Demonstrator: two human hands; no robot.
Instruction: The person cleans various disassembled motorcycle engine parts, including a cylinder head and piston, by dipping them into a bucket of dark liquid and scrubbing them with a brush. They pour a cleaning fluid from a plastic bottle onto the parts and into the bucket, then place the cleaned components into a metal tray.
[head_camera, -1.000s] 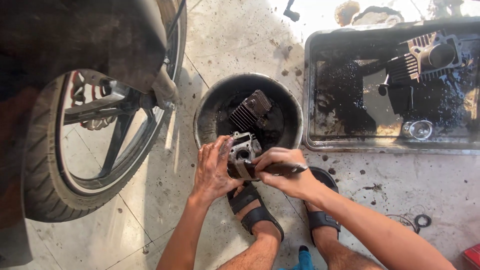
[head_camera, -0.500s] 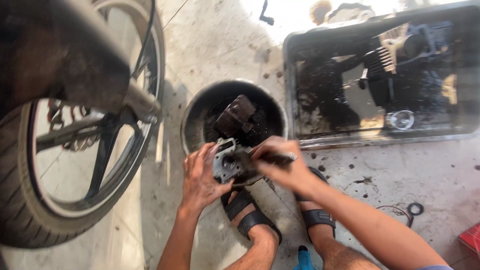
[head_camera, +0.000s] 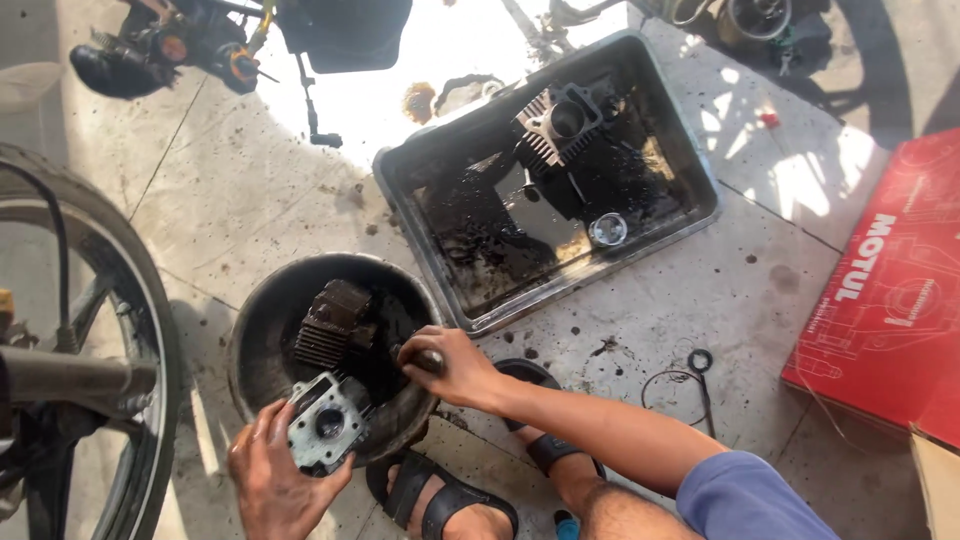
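Observation:
My left hand (head_camera: 268, 480) holds a grey metal engine head (head_camera: 325, 422) over the near rim of a round black bowl (head_camera: 255, 320). My right hand (head_camera: 450, 366) is closed around a dark-handled tool (head_camera: 422, 358) at the bowl's right rim. A dark finned engine part (head_camera: 330, 322) lies inside the bowl. My feet in black sandals (head_camera: 440, 500) rest just below the bowl.
A rectangular metal tray (head_camera: 690, 160) of black oily liquid holds a finned cylinder (head_camera: 558, 122) and a small round part (head_camera: 607, 230). A motorcycle wheel (head_camera: 150, 330) stands at the left. A red carton (head_camera: 890, 290) lies at right. A ring and wire (head_camera: 697, 362) lie on the concrete floor.
The view swung right and widened. My hands parted: the left keeps the engine head, lower now, while the right moved with the tool to the bowl's right rim.

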